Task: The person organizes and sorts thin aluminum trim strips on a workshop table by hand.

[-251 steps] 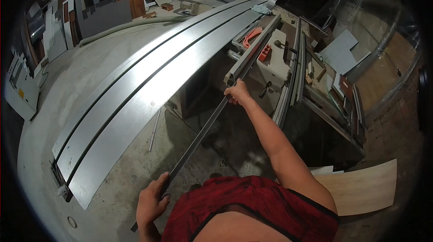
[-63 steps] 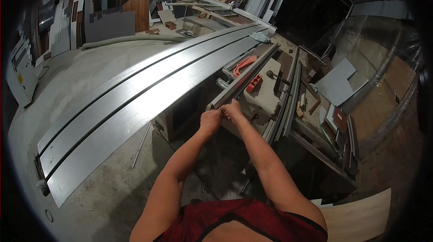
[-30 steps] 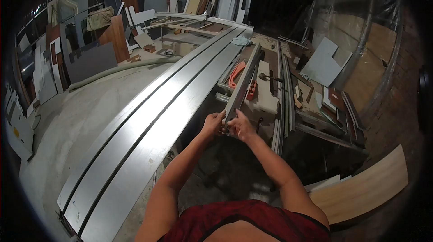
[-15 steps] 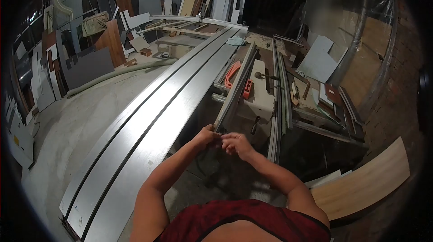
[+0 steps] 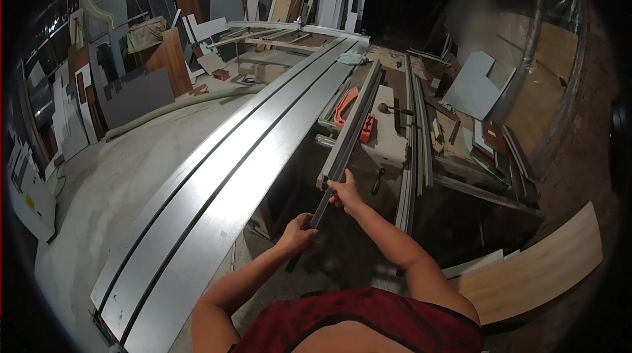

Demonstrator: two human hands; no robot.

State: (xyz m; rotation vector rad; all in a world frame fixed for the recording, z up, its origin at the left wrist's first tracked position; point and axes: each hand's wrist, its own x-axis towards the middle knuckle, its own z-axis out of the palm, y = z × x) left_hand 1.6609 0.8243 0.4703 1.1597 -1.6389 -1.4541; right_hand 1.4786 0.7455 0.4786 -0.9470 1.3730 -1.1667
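My left hand point(image 5: 301, 233) is closed round a long, thin dark strip point(image 5: 321, 212), whose near end points down toward the floor. Farther up, my right hand point(image 5: 347, 193) pinches the same strip with thumb and fingers, right at the near end of a long rail point(image 5: 350, 130). The strip lines up with the rail and overlaps its end in this view. Behind the rail, an orange-red curved handle point(image 5: 345, 104) lies to its left and a red block with holes point(image 5: 367, 128) to its right. A dark-handled tool point(image 5: 378, 180) sits right of my right hand.
A long silver sliding table point(image 5: 217, 195) with two dark grooves runs along my left. More long metal rails point(image 5: 412, 135) stand on the right. A curved wooden panel point(image 5: 533, 274) lies at lower right. Grey sheets point(image 5: 135, 103) and a hose point(image 5: 178, 107) are at the left.
My hands were together at the rail's near end. My left hand has moved down toward me, and a length of dark strip now shows between the hands. My right hand has shifted slightly up.
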